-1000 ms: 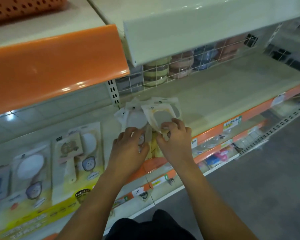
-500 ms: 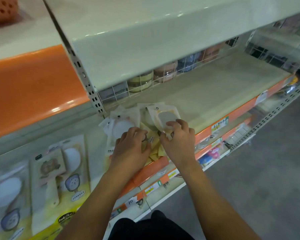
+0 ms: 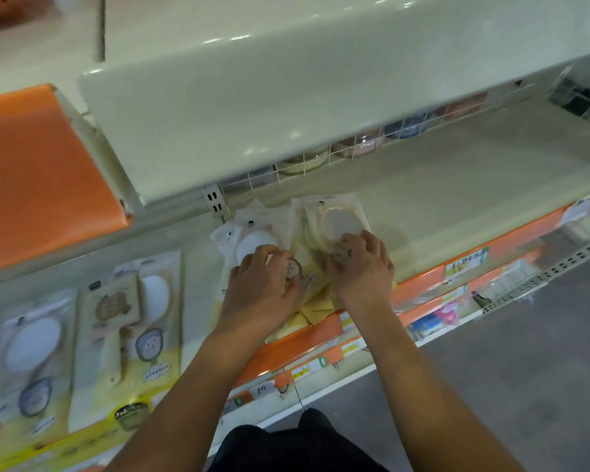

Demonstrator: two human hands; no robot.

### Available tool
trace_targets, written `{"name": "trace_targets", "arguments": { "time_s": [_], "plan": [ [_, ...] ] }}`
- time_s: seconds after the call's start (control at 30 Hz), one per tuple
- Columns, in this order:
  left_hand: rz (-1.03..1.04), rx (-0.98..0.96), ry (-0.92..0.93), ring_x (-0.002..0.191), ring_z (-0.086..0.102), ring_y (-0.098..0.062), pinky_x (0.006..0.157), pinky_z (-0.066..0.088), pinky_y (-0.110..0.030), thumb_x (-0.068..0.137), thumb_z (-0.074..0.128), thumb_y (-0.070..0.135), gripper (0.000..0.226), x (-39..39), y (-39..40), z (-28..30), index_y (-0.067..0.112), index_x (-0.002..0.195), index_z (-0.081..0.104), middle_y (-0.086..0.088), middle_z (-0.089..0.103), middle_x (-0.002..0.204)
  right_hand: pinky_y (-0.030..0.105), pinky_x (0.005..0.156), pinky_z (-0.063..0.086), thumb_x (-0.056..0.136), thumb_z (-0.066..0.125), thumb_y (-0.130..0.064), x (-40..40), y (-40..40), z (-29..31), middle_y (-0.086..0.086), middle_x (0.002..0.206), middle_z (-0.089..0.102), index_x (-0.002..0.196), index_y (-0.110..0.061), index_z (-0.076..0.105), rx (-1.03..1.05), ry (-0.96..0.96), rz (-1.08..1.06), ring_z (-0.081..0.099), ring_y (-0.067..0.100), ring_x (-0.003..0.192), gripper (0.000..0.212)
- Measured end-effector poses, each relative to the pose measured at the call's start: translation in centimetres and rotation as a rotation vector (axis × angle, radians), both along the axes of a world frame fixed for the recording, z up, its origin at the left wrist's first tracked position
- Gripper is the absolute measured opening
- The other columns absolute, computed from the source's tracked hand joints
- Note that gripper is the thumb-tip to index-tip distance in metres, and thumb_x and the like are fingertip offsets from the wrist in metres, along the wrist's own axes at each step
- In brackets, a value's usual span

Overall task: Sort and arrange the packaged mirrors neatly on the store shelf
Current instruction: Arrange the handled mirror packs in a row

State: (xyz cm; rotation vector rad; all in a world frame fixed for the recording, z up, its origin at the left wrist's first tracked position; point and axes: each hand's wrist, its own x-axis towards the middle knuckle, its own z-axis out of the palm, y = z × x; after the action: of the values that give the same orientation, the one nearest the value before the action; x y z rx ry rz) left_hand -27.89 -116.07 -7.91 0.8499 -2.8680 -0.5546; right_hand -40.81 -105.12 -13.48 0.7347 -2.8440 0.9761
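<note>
A loose pile of packaged mirrors lies on the cream store shelf (image 3: 457, 199). My left hand (image 3: 263, 287) rests palm down on a white-carded round mirror pack (image 3: 252, 243), fingers curled over its lower part. My right hand (image 3: 361, 264) lies on a yellow-rimmed mirror pack (image 3: 338, 221), fingertips bent onto its clear front. More yellow packs (image 3: 307, 308) stick out under both hands at the shelf's front edge. Further left, flat hand-mirror packs (image 3: 133, 318) lie side by side.
An upper shelf (image 3: 252, 107) overhangs the pile from behind. A wire divider (image 3: 321, 161) with round jars behind it runs along the back. Orange price rails (image 3: 423, 287) edge the shelf; lower shelves with small goods sit below right. Grey floor lies to the right.
My head has shifted, so the shelf sits differently in view. Both hands stay on the pile; the right hand has slid the yellow-rimmed pack slightly right and squarer.
</note>
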Motion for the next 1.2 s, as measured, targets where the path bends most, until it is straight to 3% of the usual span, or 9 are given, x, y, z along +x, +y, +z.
{"name": "trace_targets", "arguments": {
  "time_s": [0.23, 0.3, 0.37, 0.43, 0.63, 0.9, 1.2],
  "plan": [
    [0.031, -0.001, 0.008, 0.124, 0.040, -0.021, 0.100, 0.032, -0.035, 0.091, 0.046, 0.042, 0.043, 0.1, 0.5, -0.7, 0.027, 0.132, 0.046, 0.005, 0.042, 0.134, 0.049, 0.106, 0.032, 0.082, 0.056, -0.064, -0.7, 0.0, -0.5, 0.003, 0.144, 0.045, 0.127, -0.026, 0.053, 0.108, -0.025, 0.036, 0.035, 0.031, 0.135, 0.059],
    [0.035, 0.001, -0.003, 0.126, 0.039, -0.021, 0.101, 0.031, -0.036, 0.090, 0.046, 0.044, 0.045, 0.2, 0.7, -0.7, 0.028, 0.132, 0.045, 0.006, 0.041, 0.137, 0.051, 0.111, 0.025, 0.085, 0.053, -0.065, -0.6, -0.2, 0.1, 0.003, 0.149, 0.041, 0.134, -0.024, 0.051, 0.045, -0.079, 0.032, 0.027, 0.032, 0.142, 0.064],
    [0.040, -0.013, -0.009, 0.128, 0.038, -0.021, 0.101, 0.030, -0.037, 0.090, 0.047, 0.045, 0.044, 0.4, 0.7, -0.5, 0.030, 0.132, 0.045, 0.006, 0.039, 0.140, 0.053, 0.111, 0.031, 0.085, 0.053, -0.059, -0.3, -0.4, 1.1, 0.007, 0.142, 0.049, 0.129, -0.017, 0.056, -0.140, -0.035, 0.075, 0.036, 0.035, 0.138, 0.061],
    [0.056, -0.024, -0.011, 0.129, 0.037, -0.023, 0.101, 0.029, -0.038, 0.089, 0.048, 0.044, 0.044, 1.1, 0.5, -0.3, 0.031, 0.131, 0.044, 0.005, 0.037, 0.143, 0.051, 0.097, 0.045, 0.085, 0.056, -0.048, 0.2, -0.7, 1.5, 0.012, 0.125, 0.060, 0.118, -0.009, 0.062, -0.305, 0.054, 0.152, 0.054, 0.036, 0.119, 0.050],
    [0.190, -0.044, 0.057, 0.128, 0.042, -0.026, 0.101, 0.033, -0.040, 0.083, 0.040, 0.048, 0.054, 6.0, -1.1, -0.5, 0.028, 0.133, 0.050, 0.000, 0.043, 0.143, 0.041, 0.091, 0.048, 0.088, 0.056, -0.032, 4.6, -3.9, 2.9, 0.010, 0.117, 0.060, 0.116, -0.009, 0.061, -0.395, 0.035, 0.331, 0.057, 0.031, 0.109, 0.036],
    [0.439, -0.075, 0.072, 0.119, 0.051, -0.028, 0.093, 0.040, -0.040, 0.081, 0.045, 0.043, 0.051, 16.1, -4.6, -0.9, 0.026, 0.128, 0.056, -0.002, 0.051, 0.135, 0.028, 0.093, 0.037, 0.089, 0.057, -0.031, 13.9, -11.2, 2.7, 0.002, 0.124, 0.057, 0.118, -0.017, 0.060, -0.273, -0.120, 0.571, 0.051, 0.025, 0.117, 0.032],
    [0.518, -0.085, 0.097, 0.113, 0.054, -0.032, 0.090, 0.044, -0.042, 0.081, 0.038, 0.047, 0.054, 25.4, -8.6, -1.2, 0.022, 0.125, 0.057, -0.005, 0.054, 0.130, 0.035, 0.096, 0.040, 0.089, 0.062, -0.026, 22.8, -15.8, 3.1, 0.004, 0.128, 0.052, 0.118, -0.014, 0.060, -0.142, -0.116, 0.684, 0.046, 0.027, 0.120, 0.031]
  ]
}}
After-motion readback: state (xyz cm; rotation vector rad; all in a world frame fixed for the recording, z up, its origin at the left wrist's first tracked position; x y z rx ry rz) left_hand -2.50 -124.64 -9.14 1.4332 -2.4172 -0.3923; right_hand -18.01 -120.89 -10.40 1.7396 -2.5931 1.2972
